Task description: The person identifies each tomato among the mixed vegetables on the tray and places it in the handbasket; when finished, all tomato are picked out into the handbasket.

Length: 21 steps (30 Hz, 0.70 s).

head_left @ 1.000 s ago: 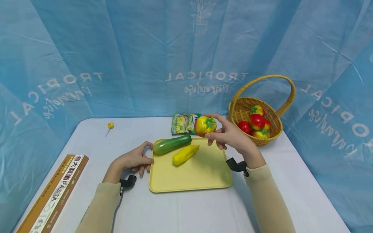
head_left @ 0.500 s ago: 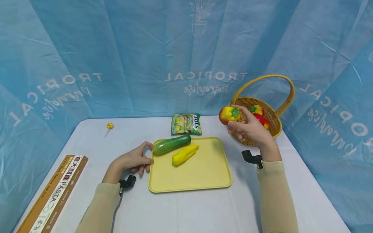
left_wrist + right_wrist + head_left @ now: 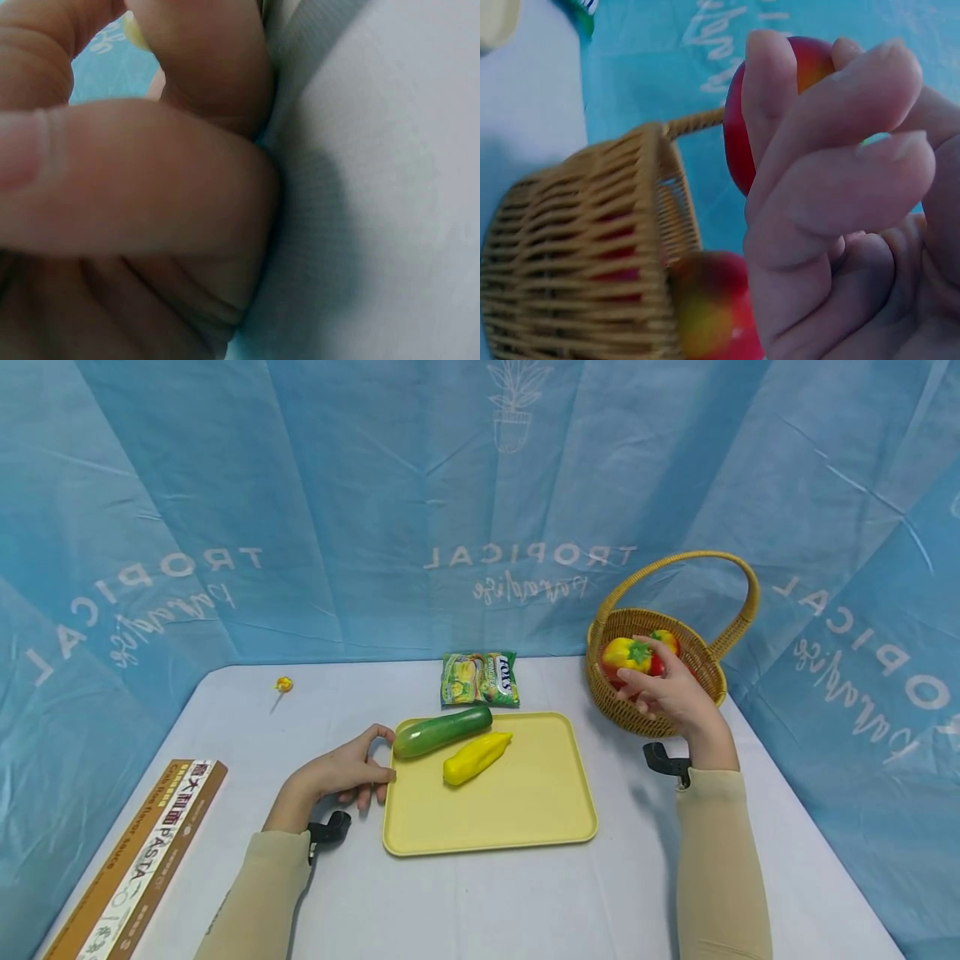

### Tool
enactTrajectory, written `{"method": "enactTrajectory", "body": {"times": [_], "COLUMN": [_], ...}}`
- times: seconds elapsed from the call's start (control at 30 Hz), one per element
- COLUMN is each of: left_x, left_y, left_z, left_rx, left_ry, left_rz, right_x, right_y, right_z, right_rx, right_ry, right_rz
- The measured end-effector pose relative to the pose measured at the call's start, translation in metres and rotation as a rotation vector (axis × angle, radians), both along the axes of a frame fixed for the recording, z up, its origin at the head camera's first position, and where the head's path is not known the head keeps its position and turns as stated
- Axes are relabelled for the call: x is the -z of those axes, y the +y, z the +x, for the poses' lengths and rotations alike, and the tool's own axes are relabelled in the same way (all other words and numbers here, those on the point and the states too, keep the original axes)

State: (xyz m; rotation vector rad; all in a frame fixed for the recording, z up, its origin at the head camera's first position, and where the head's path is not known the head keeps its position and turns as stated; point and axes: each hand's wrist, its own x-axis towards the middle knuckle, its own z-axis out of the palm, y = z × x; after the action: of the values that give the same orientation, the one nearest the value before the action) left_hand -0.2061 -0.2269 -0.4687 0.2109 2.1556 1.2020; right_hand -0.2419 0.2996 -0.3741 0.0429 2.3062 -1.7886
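My right hand [image 3: 671, 693] grips a yellow-and-red tomato [image 3: 624, 657] with a green star-shaped leaf top, just over the wicker basket [image 3: 637, 720]. In the right wrist view the same tomato [image 3: 739, 142] shows behind the fingers, above the basket's rim. At the left edge of the yellow tray [image 3: 517, 814], my left hand [image 3: 341, 768] holds the rim between thumb and fingers. On the tray lie a green zucchini [image 3: 442, 732] and a yellow, knobbly, pointed vegetable [image 3: 477, 758]. Curled fingers fill most of the left wrist view, hiding the grip on the rim.
The basket's tall handle [image 3: 693, 557] arches over it, and more red and yellow tomatoes [image 3: 666, 639] lie inside. Behind the tray is a green snack packet [image 3: 480, 680]. A lollipop [image 3: 283, 685] lies back left, and a pasta box [image 3: 138, 860] at the left.
My right hand has carried the tomato rightward from behind the tray to the basket, and has lowered it toward the inside. The left hand and tray have stayed in place.
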Motion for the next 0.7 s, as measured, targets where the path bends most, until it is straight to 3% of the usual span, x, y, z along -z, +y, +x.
{"method": "enactTrajectory", "body": {"times": [0.4,0.7], "left_x": [0.0,0.001], "left_y": [0.0,-0.001], "left_z": [0.0,0.0], "left_rx": [-0.001,0.003], "left_ry": [-0.005,0.003], "left_rz": [0.012,0.01], "right_x": [0.017,0.009], "right_y": [0.005,0.0], "right_z": [-0.008,-0.007], "right_rx": [0.05,0.081], "right_ry": [-0.026,-0.07], "right_rz": [0.051,0.08]}}
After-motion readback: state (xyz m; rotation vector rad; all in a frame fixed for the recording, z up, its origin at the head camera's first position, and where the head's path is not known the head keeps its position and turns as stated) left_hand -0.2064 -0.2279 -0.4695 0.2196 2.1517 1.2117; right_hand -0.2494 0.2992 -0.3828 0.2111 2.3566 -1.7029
